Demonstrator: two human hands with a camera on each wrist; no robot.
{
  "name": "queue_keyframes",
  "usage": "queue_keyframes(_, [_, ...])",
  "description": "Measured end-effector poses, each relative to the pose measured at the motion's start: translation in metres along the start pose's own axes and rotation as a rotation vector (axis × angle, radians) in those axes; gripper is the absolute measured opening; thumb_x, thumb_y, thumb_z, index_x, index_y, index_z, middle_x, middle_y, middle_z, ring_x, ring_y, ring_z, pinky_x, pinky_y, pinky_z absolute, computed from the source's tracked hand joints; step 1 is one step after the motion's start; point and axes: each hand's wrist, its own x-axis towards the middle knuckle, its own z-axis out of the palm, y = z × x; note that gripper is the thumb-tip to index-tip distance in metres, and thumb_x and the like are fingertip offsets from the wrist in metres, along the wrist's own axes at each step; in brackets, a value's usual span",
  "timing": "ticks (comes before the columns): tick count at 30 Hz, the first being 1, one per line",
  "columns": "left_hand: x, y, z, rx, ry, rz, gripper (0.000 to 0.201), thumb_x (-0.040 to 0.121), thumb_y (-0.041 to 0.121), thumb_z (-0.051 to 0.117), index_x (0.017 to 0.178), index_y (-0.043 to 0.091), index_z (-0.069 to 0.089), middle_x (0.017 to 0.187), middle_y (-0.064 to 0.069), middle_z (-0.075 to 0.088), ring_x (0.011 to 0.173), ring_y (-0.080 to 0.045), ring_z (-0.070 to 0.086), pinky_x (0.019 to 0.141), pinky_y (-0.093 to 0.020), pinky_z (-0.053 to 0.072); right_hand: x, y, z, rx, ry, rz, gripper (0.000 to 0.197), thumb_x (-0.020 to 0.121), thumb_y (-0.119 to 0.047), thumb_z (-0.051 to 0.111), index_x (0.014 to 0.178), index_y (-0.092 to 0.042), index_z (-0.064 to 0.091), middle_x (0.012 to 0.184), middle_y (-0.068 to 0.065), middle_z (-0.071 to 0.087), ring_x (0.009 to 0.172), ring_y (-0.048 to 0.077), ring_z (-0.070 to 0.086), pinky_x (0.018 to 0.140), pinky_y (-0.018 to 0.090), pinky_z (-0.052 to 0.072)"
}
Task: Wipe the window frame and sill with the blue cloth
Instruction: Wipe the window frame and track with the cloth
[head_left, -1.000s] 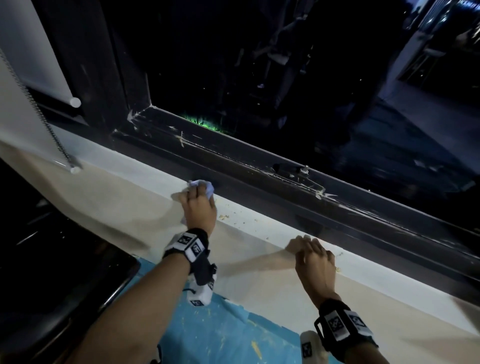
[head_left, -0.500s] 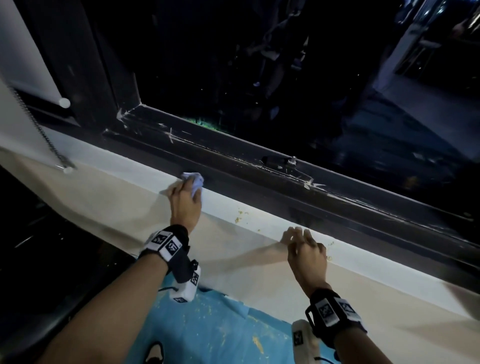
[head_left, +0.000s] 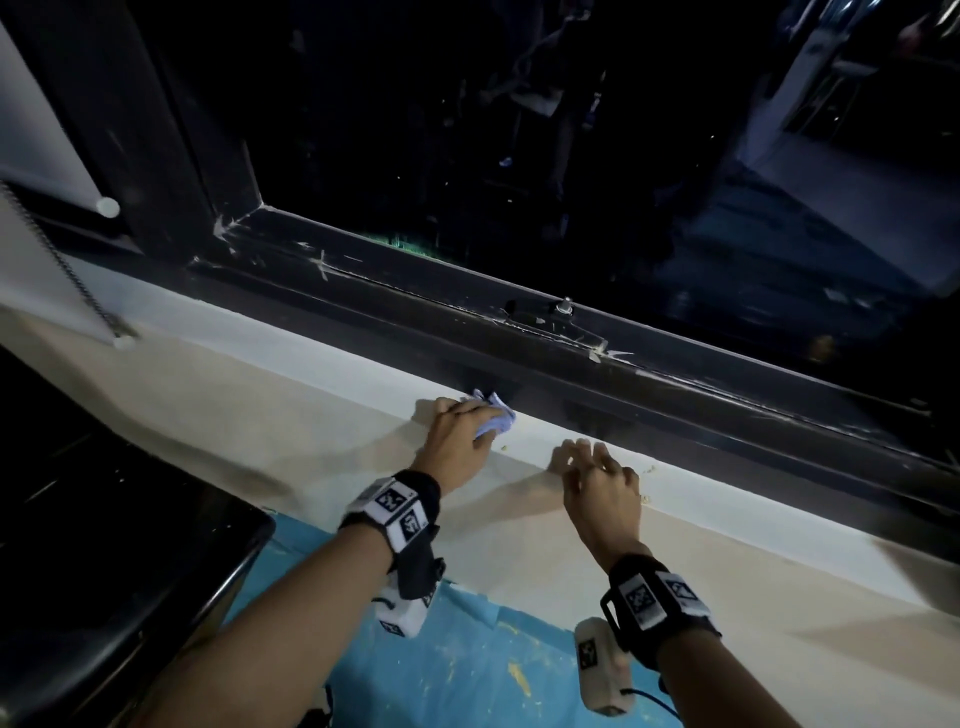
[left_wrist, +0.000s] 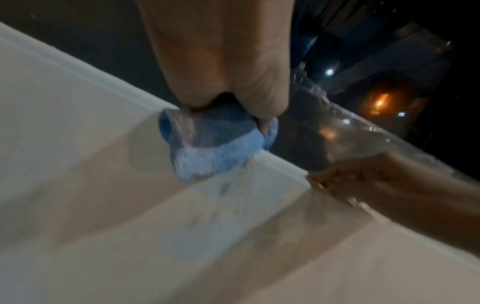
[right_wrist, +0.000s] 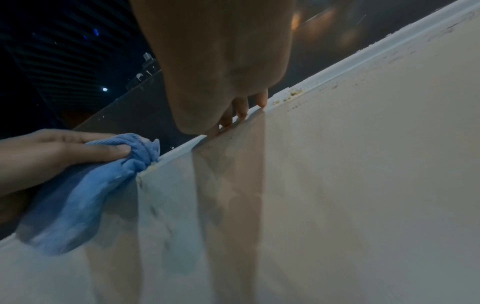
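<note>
The left hand (head_left: 460, 441) grips the bunched cloth (head_left: 493, 418) and presses it on the sill (head_left: 332, 358). Just beside it, the right hand (head_left: 602, 491) rests empty, fingertips (right_wrist: 241, 109) on the sill edge. Crumbs (right_wrist: 294, 93) lie nearby; beyond runs the dark frame (head_left: 519, 332).

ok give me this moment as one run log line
left hand: grips blue cloth on sill | right hand: fingertips rest on sill edge, holds nothing | crumbs beside right hand | window frame scuffed

left hand (head_left: 460, 435) fingers curled, right hand (head_left: 602, 491) fingers extended
</note>
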Motion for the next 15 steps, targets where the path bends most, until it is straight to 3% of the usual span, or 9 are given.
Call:
queue_keyframes(2, [0.001,-0.005,-0.019,-0.128,-0.102,0.055,0.03,0.081,0.016,0.048,0.103,0.023,0.069,0.109,0.0,0.07,0.102,-0.02,0.062,0.097,-0.041,0.039,0.004,0.005,-0.008,0.006,-0.032,-0.001,0.038,0.083,-0.021,0.036,0.114,-0.017,0.057,0.106,0.009,0.065,0.094,0.032,0.063,0.088,0.041,0.039])
queue_keyframes(3, [0.002,-0.01,-0.029,-0.189,-0.063,0.057,0.029,0.081,0.016,0.049,0.101,0.022,0.069,0.108,0.001,0.069,0.102,-0.019,0.063,0.097,-0.042,0.043,0.005,0.009,-0.012,0.032,-0.013,0.007,0.034,0.085,-0.019,0.039,0.112,-0.018,0.059,0.103,0.009,0.067,0.093,0.031,0.063,0.091,0.041,0.036])
queue_keyframes(5, [0.002,-0.023,-0.039,-0.256,0.155,0.018,0.026,0.081,0.011,0.049,0.1,0.014,0.067,0.109,-0.003,0.067,0.103,-0.019,0.061,0.093,-0.04,0.047,0.005,0.02,-0.024,0.114,0.064,0.039,0.03,0.085,-0.012,0.051,0.111,-0.019,0.064,0.099,0.013,0.07,0.093,0.032,0.063,0.093,0.04,0.036])
queue_keyframes(7, [0.002,-0.033,-0.037,-0.204,0.43,-0.213,0.025,0.083,0.004,0.056,0.107,0.003,0.06,0.114,-0.015,0.059,0.107,-0.03,0.055,0.095,-0.043,0.044,0.001,0.038,-0.031,0.14,0.154,0.073,0.031,0.081,-0.008,0.059,0.11,-0.016,0.065,0.099,0.015,0.071,0.09,0.033,0.064,0.089,0.04,0.039])
queue_keyframes(8, [0.002,-0.034,-0.032,-0.169,0.501,-0.345,0.027,0.083,0.002,0.059,0.11,-0.001,0.057,0.115,-0.022,0.056,0.108,-0.036,0.052,0.096,-0.045,0.042,-0.002,0.05,-0.032,0.141,0.179,0.097,0.032,0.08,-0.007,0.06,0.111,-0.015,0.065,0.1,0.015,0.071,0.091,0.034,0.064,0.087,0.039,0.039])
queue_keyframes(10, [0.004,-0.022,-0.013,-0.068,0.512,-0.434,0.033,0.08,0.002,0.066,0.111,-0.003,0.057,0.114,-0.026,0.057,0.11,-0.043,0.049,0.097,-0.046,0.036,-0.011,0.075,-0.033,0.14,0.199,0.161,0.035,0.08,-0.007,0.06,0.114,-0.014,0.063,0.102,0.015,0.07,0.093,0.034,0.062,0.086,0.039,0.037])
queue_keyframes(13, [0.004,0.009,0.025,0.073,0.407,-0.381,0.046,0.073,0.003,0.071,0.117,0.003,0.058,0.124,-0.022,0.055,0.115,-0.042,0.045,0.101,-0.046,0.03,-0.025,0.109,-0.03,0.097,0.224,0.27,0.032,0.083,-0.008,0.055,0.114,-0.012,0.06,0.105,0.017,0.067,0.097,0.036,0.059,0.087,0.042,0.037])
queue_keyframes(15, [0.0,0.032,0.042,0.074,0.362,-0.334,0.049,0.07,0.001,0.072,0.117,0.007,0.06,0.127,-0.019,0.054,0.115,-0.04,0.043,0.1,-0.047,0.034,-0.033,0.124,-0.023,0.065,0.197,0.305,0.028,0.087,-0.013,0.048,0.114,-0.01,0.056,0.113,0.015,0.062,0.105,0.036,0.055,0.087,0.045,0.038])
